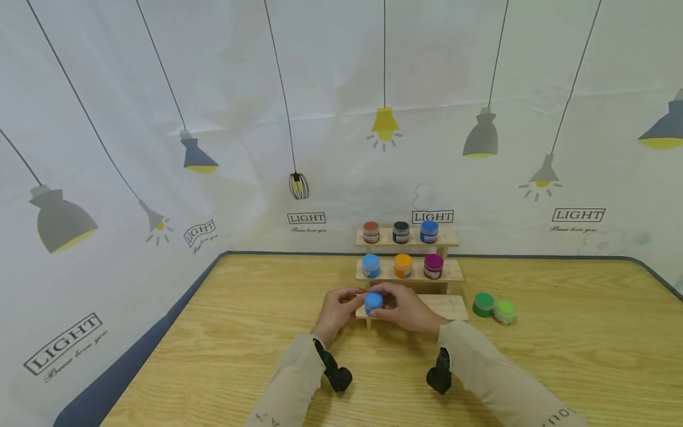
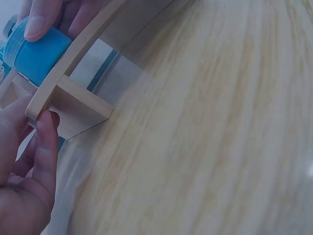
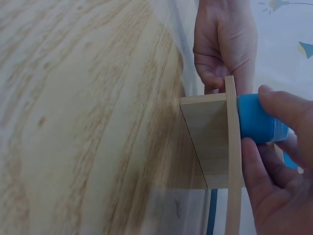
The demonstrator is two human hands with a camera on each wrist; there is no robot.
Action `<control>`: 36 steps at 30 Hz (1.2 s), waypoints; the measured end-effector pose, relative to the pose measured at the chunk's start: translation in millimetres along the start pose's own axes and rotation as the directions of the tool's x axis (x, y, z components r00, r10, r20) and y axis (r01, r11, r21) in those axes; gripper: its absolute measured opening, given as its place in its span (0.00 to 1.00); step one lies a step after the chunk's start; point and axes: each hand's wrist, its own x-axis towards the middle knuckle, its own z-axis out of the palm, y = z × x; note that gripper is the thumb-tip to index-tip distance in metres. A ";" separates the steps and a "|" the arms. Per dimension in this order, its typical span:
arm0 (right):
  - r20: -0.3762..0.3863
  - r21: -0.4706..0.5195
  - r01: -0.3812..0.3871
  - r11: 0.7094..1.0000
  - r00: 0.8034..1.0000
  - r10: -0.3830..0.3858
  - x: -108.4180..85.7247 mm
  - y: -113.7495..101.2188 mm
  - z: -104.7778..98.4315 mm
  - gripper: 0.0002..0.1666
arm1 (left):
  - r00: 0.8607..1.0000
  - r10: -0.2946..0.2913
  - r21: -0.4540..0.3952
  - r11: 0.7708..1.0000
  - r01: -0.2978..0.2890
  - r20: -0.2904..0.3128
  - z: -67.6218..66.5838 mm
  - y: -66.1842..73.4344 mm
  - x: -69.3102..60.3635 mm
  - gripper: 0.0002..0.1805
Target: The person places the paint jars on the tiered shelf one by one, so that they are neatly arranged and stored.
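Note:
A small blue paint jar (image 1: 373,303) stands upright at the left end of the bottom step of a three-tier wooden display rack (image 1: 445,306). My right hand (image 1: 409,308) holds this jar between thumb and fingers; in the right wrist view the jar (image 3: 255,118) appears to rest against the step's top. At the same end, my left hand (image 1: 335,309) pinches the corner of the step, as the left wrist view shows with the fingers (image 2: 46,147) under the board. The jar's label is mostly hidden.
Light blue, orange and purple jars (image 1: 402,266) line the middle step. Red-brown, black and blue jars (image 1: 401,232) stand on the top step. Two green jars (image 1: 484,304) sit on the wooden table (image 1: 256,308) right of the rack. Behind hangs a lamp-printed cloth (image 1: 341,118).

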 end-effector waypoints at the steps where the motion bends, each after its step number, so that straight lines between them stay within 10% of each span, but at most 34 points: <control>1: 0.000 0.003 -0.001 1.000 1.000 0.001 -0.2 -0.4 0.0 0.22 | 1.000 0.000 0.002 1.000 0.000 0.001 0.0 -0.3 0.2 0.12; 36: -0.024 -0.051 -0.044 0.998 0.999 0.043 -2.8 -2.1 -2.1 0.24 | 1.000 0.014 -0.013 1.000 -0.014 0.006 -0.3 -0.4 -0.8 0.13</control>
